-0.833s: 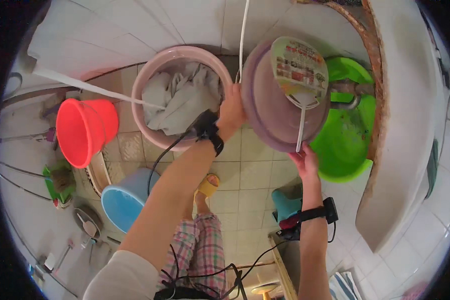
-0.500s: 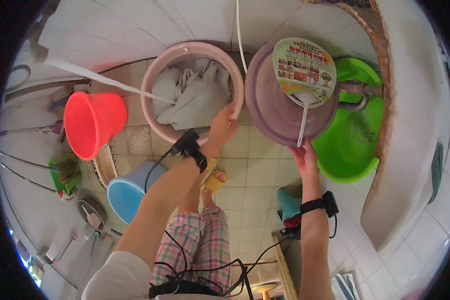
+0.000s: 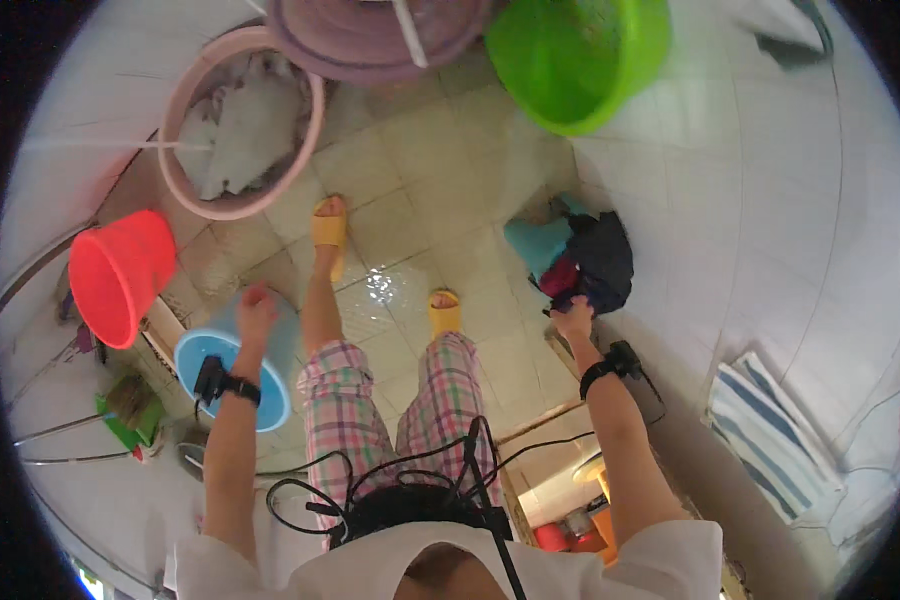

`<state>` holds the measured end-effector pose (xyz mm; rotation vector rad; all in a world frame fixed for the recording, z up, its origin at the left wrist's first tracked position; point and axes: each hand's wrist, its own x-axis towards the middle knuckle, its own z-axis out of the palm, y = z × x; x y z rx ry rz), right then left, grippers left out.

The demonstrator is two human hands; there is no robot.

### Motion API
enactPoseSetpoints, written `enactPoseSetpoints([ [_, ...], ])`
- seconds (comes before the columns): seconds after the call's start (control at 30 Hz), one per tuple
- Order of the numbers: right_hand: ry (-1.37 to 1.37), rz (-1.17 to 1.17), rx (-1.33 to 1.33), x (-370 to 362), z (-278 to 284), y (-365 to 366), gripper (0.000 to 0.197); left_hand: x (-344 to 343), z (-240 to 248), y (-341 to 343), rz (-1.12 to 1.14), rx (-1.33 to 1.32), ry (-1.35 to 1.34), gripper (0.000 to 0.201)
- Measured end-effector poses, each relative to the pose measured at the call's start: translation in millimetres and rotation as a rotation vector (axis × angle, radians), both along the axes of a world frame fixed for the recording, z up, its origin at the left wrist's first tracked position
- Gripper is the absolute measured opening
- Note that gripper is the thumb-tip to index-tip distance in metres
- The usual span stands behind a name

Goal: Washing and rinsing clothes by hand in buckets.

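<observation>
A pile of clothes lies on the tiled floor to the right, with a teal cloth (image 3: 536, 243), a small dark red cloth (image 3: 558, 277) and a dark cloth (image 3: 604, 258). My right hand (image 3: 573, 318) is at the near edge of the dark cloth, its fingers bent and closed on it. Over the rim of a light blue bucket (image 3: 282, 340) hangs my left hand (image 3: 257, 305); motion smears its fingers, and nothing shows in it. Both wrists wear black straps with small devices.
A pink basin (image 3: 173, 165) holds grey cloth and stands far left, beside a lidded mauve tub (image 3: 370, 50). Further right is a green basin (image 3: 567, 110). A red bucket (image 3: 120, 280) stands at the left. Black cables (image 3: 470, 440) loop at my waist. The floor (image 3: 378, 285) looks wet.
My view has swung down and to the right. My left hand has left the pink basin's rim for the blue bucket; my right hand has gone from the mauve tub to the clothes.
</observation>
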<state>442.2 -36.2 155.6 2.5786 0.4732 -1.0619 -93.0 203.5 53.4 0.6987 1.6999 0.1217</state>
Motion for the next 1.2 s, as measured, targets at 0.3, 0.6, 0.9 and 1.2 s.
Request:
enactPoseSetpoints([
  [0.3, -0.265, 0.031, 0.249, 60.1, -7.2, -18.1, 0.124, -21.6, 129.8, -173.5, 0.234, 0.027, 0.245, 0.038],
  [0.6, -0.294, -0.217, 0.14, 29.7, -82.3, 26.2, 0.119, -65.4, 190.3, -278.6, 0.123, -0.159, 0.496, 0.032],
  [0.9, -0.349, 0.254, 0.425, 91.5, -103.6, 5.6, 0.05, -89.4, 175.3, -347.3, 0.142, -0.207, 0.567, 0.027],
  [1.2, -0.381, 0.758, 0.576, 90.1, 41.6, 88.3, 0.031, -169.6, 149.9, -460.8, 0.476, -0.23, 0.454, 0.024],
])
